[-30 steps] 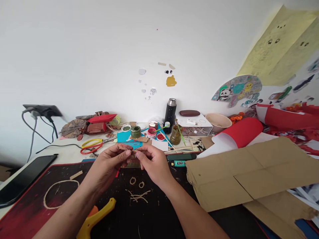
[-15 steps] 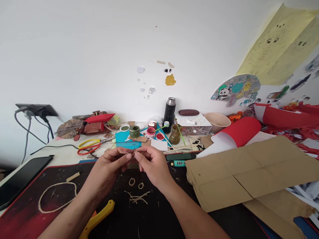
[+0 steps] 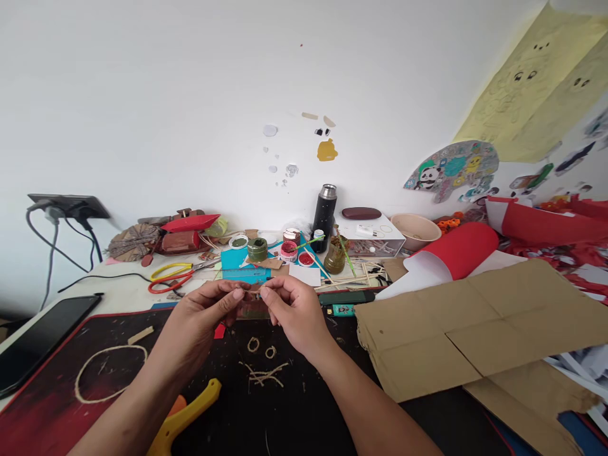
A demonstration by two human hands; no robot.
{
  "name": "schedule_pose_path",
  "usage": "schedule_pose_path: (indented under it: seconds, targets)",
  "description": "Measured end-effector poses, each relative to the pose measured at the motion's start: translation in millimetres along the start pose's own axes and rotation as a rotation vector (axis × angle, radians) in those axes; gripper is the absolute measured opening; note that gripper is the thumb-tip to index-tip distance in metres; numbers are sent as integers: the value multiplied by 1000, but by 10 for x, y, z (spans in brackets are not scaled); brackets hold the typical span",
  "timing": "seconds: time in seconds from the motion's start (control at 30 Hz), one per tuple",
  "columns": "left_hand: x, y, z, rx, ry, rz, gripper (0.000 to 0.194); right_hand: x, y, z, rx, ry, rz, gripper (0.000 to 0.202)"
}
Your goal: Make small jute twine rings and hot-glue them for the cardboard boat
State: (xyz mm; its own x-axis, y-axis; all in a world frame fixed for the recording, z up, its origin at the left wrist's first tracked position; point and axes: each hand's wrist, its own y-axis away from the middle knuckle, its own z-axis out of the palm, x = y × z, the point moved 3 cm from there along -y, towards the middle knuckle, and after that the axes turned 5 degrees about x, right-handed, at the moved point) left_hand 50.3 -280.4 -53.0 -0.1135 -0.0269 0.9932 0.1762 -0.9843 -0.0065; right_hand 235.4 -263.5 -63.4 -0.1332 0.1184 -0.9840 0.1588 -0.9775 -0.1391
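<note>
My left hand [image 3: 211, 308] and my right hand [image 3: 292, 310] are raised close together over the dark mat, thumbs and forefingers pinched. Between the fingertips runs a short piece of twine [image 3: 251, 291], held at both ends. Two small twine rings [image 3: 253, 344] lie on the mat below my hands. Nearer the front, several short twine pieces [image 3: 263, 375] cross one another. A large twine loop [image 3: 78, 380] rests to the left, partly behind my left forearm. A yellow-handled tool [image 3: 192, 415] lies beside that forearm.
Paint jars [image 3: 257, 250], red-and-yellow scissors [image 3: 171, 278] and a black flask [image 3: 324, 215] stand or lie toward the wall. Brown cardboard [image 3: 427, 335] covers the right side. A black phone [image 3: 45, 342] is at the far left.
My hands have moved slightly apart, and the twine between the fingertips shows more clearly. A small red piece on the mat now shows beside my left hand.
</note>
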Motion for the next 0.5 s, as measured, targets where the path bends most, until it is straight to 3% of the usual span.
schedule_pose_path:
  seconds: [0.13, 0.5]
  targets:
    - [19, 0, -10, -8, -61, 27, 41, 16, -5, 0, 1, 8, -4, 26]
    - [184, 65, -15, -131, -562, 152, 39, 11, -6, 35, -75, -82, 61, 31]
